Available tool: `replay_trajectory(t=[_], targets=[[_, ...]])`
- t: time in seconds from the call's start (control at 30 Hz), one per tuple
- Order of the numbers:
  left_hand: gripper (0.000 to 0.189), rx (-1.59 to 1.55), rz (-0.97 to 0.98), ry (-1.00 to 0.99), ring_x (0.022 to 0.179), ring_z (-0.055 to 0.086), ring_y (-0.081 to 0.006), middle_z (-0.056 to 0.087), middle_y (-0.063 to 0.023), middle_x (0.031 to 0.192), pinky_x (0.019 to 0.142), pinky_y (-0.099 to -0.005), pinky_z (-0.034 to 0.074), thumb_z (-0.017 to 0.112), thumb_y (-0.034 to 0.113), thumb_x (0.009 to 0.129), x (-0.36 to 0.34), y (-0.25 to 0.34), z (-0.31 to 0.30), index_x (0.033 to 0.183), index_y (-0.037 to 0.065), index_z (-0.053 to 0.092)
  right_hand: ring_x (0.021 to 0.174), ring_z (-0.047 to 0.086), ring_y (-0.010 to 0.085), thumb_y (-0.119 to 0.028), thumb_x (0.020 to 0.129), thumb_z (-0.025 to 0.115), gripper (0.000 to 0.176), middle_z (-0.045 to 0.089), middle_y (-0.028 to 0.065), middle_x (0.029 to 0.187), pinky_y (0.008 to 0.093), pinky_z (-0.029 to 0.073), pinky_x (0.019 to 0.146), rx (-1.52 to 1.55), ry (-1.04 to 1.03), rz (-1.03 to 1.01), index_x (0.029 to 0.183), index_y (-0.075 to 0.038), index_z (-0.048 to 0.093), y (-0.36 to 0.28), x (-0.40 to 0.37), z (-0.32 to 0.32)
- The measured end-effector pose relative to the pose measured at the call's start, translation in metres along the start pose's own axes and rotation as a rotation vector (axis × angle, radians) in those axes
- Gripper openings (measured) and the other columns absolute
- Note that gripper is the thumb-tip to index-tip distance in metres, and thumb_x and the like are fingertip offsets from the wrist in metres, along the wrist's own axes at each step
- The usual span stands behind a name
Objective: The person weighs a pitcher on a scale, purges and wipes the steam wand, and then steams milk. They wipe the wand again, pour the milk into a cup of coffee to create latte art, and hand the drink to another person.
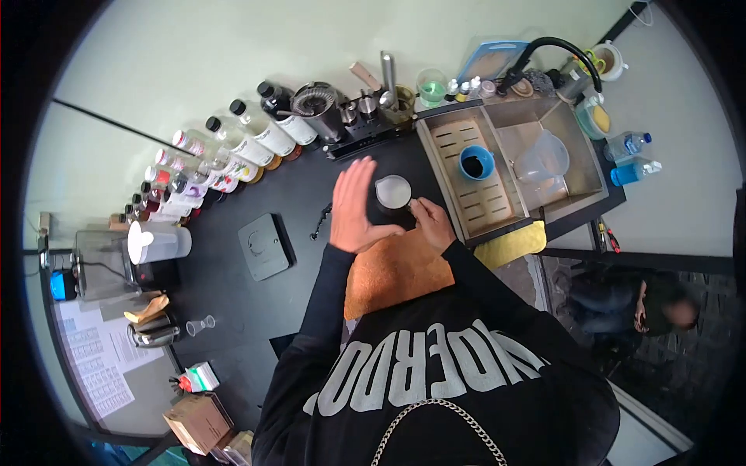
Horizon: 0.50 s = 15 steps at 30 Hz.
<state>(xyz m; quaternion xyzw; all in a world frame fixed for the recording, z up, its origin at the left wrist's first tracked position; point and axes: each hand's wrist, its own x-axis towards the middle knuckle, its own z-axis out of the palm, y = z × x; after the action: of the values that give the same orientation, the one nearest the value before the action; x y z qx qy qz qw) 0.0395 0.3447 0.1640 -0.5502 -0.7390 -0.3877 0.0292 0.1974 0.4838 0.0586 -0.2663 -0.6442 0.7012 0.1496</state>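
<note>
A small milk pitcher [393, 192] with white liquid in it is over the dark counter in front of me. My right hand [433, 222] is closed around the pitcher's handle, on its right side. To the left of the pitcher, my left hand [354, 208] is raised with its fingers stretched out and nothing in it. Under both hands lies a brown mat or cloth [400, 272] at the counter's near edge. A flat black scale-like device [264, 246] rests left of my left hand.
Several syrup bottles [268, 138] line the wall behind the counter [225, 287]. On the right, a metal sink [505, 210] holds a blue cup [476, 163] and a clear jug [544, 159], under a black faucet [556, 43]. A person [637, 307] sits at the far right.
</note>
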Motion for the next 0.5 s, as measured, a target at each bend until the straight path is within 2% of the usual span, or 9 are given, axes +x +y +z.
replay_trajectory(t=[0.03, 0.07, 0.13, 0.17, 0.23, 0.33, 0.4, 0.43, 0.5], targets=[[0.129, -0.043, -0.029, 0.033, 0.145, 0.038, -0.0415, 0.044, -0.0213, 0.154, 0.120, -0.0518, 0.027, 0.084, 0.069, 0.054, -0.010, -0.005, 0.005, 0.152, -0.001, 0.038, 0.064, 0.037, 0.0050, -0.027, 0.104, 0.059, 0.031, 0.041, -0.0049, 0.069, 0.0276, 0.032, 0.056, 0.019, 0.017, -0.013, 0.083, -0.004, 0.056, -0.001, -0.007, -0.006], [0.131, -0.108, -0.093, 0.046, 0.145, 0.037, -0.0421, 0.042, -0.0213, 0.155, 0.120, -0.0502, 0.028, 0.085, 0.068, 0.054, -0.021, -0.008, 0.011, 0.153, -0.002, 0.036, 0.064, 0.037, 0.0050, -0.027, 0.104, 0.059, 0.031, 0.041, -0.0049, 0.069, 0.0276, 0.032, 0.056, 0.016, 0.046, -0.014, 0.083, -0.004, 0.056, -0.003, -0.015, -0.013], [0.127, -0.198, -0.207, 0.040, 0.146, 0.035, -0.0415, 0.039, -0.0220, 0.157, 0.120, -0.0495, 0.028, 0.077, 0.074, 0.063, -0.041, -0.009, 0.025, 0.154, -0.003, 0.033, 0.063, 0.036, 0.0041, -0.024, 0.100, 0.065, 0.028, 0.040, -0.0055, 0.068, 0.0267, 0.030, 0.056, -0.108, 0.097, -0.240, 0.083, -0.004, 0.056, -0.008, -0.033, -0.029], [0.127, -0.224, -0.183, 0.022, 0.146, 0.035, -0.0415, 0.039, -0.0220, 0.157, 0.120, -0.0495, 0.028, 0.077, 0.074, 0.063, -0.047, -0.010, 0.033, 0.154, -0.003, 0.033, 0.063, 0.036, 0.0031, -0.022, 0.098, 0.068, 0.026, 0.041, -0.0055, 0.068, 0.0258, 0.030, 0.055, -0.118, 0.166, -0.261, 0.084, -0.004, 0.056, -0.004, -0.041, -0.037], [0.116, -0.245, -0.178, -0.037, 0.147, 0.035, -0.0379, 0.038, -0.0219, 0.158, 0.120, -0.0461, 0.028, 0.051, 0.085, 0.081, -0.052, -0.007, 0.049, 0.155, -0.002, 0.032, 0.064, 0.036, 0.0029, -0.022, 0.098, 0.068, 0.026, 0.041, -0.0054, 0.068, 0.0255, 0.030, 0.055, -0.097, 0.280, -0.196, 0.085, -0.004, 0.056, -0.001, -0.062, -0.055], [0.115, -0.386, -0.134, -0.137, 0.147, 0.034, -0.0400, 0.037, -0.0227, 0.159, 0.120, -0.0478, 0.027, 0.048, 0.085, 0.084, -0.050, 0.007, 0.072, 0.155, -0.003, 0.031, 0.063, 0.037, 0.0023, -0.021, 0.100, 0.066, 0.023, 0.041, -0.0059, 0.070, 0.0242, 0.032, 0.055, -0.059, 0.471, -0.146, 0.087, -0.005, 0.056, -0.004, -0.094, -0.086], [0.112, -0.438, -0.034, -0.216, 0.147, 0.034, -0.0399, 0.037, -0.0227, 0.159, 0.120, -0.0478, 0.027, 0.045, 0.084, 0.087, -0.045, 0.015, 0.090, 0.155, -0.003, 0.030, 0.063, 0.038, 0.0025, -0.022, 0.104, 0.061, 0.024, 0.041, -0.0068, 0.071, 0.0237, 0.034, 0.055, 0.312, 0.581, -0.180, 0.086, -0.007, 0.055, -0.013, -0.119, -0.107], [0.110, -0.476, -0.004, -0.252, 0.147, 0.034, -0.0398, 0.036, -0.0228, 0.159, 0.121, -0.0478, 0.026, 0.043, 0.083, 0.088, -0.041, 0.022, 0.099, 0.156, -0.003, 0.030, 0.063, 0.039, 0.0028, -0.023, 0.107, 0.056, 0.026, 0.042, -0.0064, 0.073, 0.0231, 0.036, 0.055, 0.378, 0.598, -0.214, 0.085, -0.009, 0.053, -0.001, -0.132, -0.126], [0.104, -0.513, 0.101, -0.320, 0.147, 0.034, -0.0401, 0.036, -0.0236, 0.159, 0.120, -0.0479, 0.026, 0.036, 0.079, 0.094, -0.032, 0.034, 0.117, 0.155, -0.005, 0.030, 0.064, 0.039, 0.0037, -0.025, 0.107, 0.056, 0.030, 0.042, -0.0056, 0.073, 0.0243, 0.038, 0.057, 0.422, 0.807, -0.227, 0.082, -0.009, 0.052, -0.005, -0.159, -0.147]])
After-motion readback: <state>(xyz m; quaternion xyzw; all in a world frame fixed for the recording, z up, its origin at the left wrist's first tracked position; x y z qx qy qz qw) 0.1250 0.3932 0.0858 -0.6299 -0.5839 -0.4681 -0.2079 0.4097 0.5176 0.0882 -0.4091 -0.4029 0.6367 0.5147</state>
